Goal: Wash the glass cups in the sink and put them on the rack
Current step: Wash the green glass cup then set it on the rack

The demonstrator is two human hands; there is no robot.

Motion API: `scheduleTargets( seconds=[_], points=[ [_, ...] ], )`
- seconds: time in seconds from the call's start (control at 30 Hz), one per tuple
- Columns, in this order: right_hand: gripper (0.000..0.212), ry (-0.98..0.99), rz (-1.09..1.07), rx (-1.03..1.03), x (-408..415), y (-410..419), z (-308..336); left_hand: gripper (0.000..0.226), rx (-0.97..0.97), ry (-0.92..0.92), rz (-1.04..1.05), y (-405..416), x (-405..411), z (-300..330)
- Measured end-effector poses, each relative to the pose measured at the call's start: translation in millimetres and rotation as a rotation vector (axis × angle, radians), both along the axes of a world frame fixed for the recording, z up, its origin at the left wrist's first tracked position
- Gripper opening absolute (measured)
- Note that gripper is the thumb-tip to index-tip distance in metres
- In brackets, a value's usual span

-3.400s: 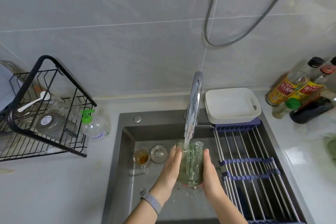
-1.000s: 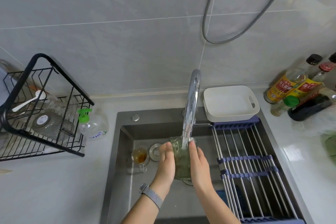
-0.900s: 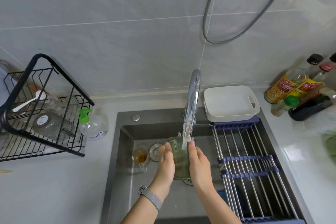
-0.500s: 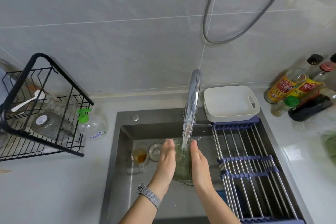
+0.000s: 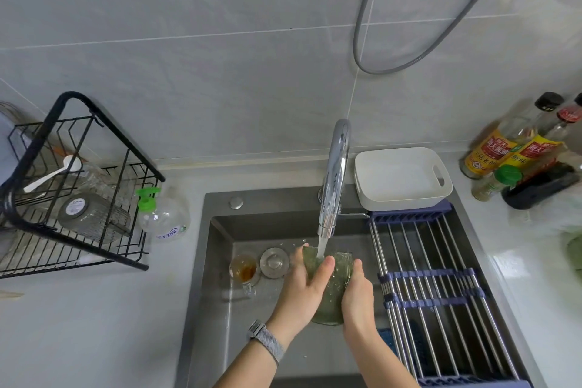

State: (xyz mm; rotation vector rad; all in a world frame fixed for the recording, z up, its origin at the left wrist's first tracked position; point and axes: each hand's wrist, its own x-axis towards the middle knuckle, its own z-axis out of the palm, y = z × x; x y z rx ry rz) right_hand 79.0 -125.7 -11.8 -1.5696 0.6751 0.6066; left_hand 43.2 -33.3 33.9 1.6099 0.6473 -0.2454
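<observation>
Two hands hold one greenish glass cup [image 5: 330, 290] upright under the running stream from the chrome faucet [image 5: 335, 176], over the middle of the grey steel sink [image 5: 214, 264]. Water pours into its open mouth, and drops cling to its ribbed, see-through wall. The left hand [image 5: 302, 293] wraps the cup from 9 o'clock, its fingers [image 5: 324, 264] curled over the near side up by the rim. The right hand [image 5: 357, 296] presses flat on the wall from 3 o'clock, fingers together and pointing up. Both are clamped on the cup, so it sits squeezed between the palms. A woven grey watch band [image 5: 267, 342] circles the left wrist.

At 9 o'clock of the cup, on the sink floor, stands a small clear glass [image 5: 244, 268] with brown dregs in it, just beside the round metal drain stopper [image 5: 274, 261]. A roll-up rack [image 5: 431, 287] of steel rods with blue bands spans the sink's right half. At its far end sits a white plastic tub [image 5: 401, 179]. Far off at 9 o'clock on the desk [image 5: 94, 324], a black wire rack [image 5: 72, 186] holds a ribbed glass jar [image 5: 93, 219] lying on its side and a white spoon [image 5: 52, 173]. A clear pump bottle [image 5: 163, 214] with a green top stands near it. Sauce bottles [image 5: 516, 148] cluster at 2 o'clock.
</observation>
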Motion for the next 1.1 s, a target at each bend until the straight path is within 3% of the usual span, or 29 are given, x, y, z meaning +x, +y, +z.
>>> scheduleTargets(
  seconds=[0.07,0.17,0.33,0.4,0.47,0.53,0.63,0.77,0.93,1.03,1.1],
  points=[
    [0.059,-0.006,0.000,-0.015,0.1,-0.3,-4.1,0.030,-0.045,0.033,0.119,2.4,3.2,-0.5],
    [0.057,-0.047,0.023,0.032,-4.4,-1.1,-0.8,0.043,-0.169,0.106,0.284,7.7,4.6,-2.7],
    [0.053,0.018,0.101,0.251,-7.4,4.3,15.2,0.081,-0.183,0.153,0.313,9.2,1.7,-8.5],
    [0.074,0.006,0.187,0.224,-11.3,4.3,2.9,0.101,-0.202,0.183,0.304,14.9,1.7,-11.3],
    [0.094,-0.001,0.205,0.242,-12.6,-3.4,-28.0,0.084,-0.194,0.206,0.216,18.3,3.0,-10.1],
    [0.086,-0.023,0.244,0.263,-10.5,-5.9,-18.5,0.072,-0.171,0.210,0.090,20.2,2.9,-8.6],
    [0.068,-0.020,0.214,0.348,-8.5,-3.1,3.7,0.090,-0.146,0.162,-0.027,22.7,-0.5,-11.2],
    [0.060,0.032,0.130,0.416,-10.0,-1.9,6.5,0.105,-0.180,0.127,0.016,30.8,-3.4,-21.7],
    [0.053,0.054,0.152,0.451,-4.9,-2.0,13.5,0.079,-0.175,0.055,0.136,29.0,-1.3,-22.6],
    [0.055,0.065,0.144,0.531,-4.2,-1.7,17.6,0.105,-0.045,0.057,0.077,25.2,0.5,-20.2],
    [0.055,0.076,0.136,0.574,-3.8,-3.9,16.9,0.095,0.010,0.024,0.040,23.3,-0.3,-15.9]
  ],
)
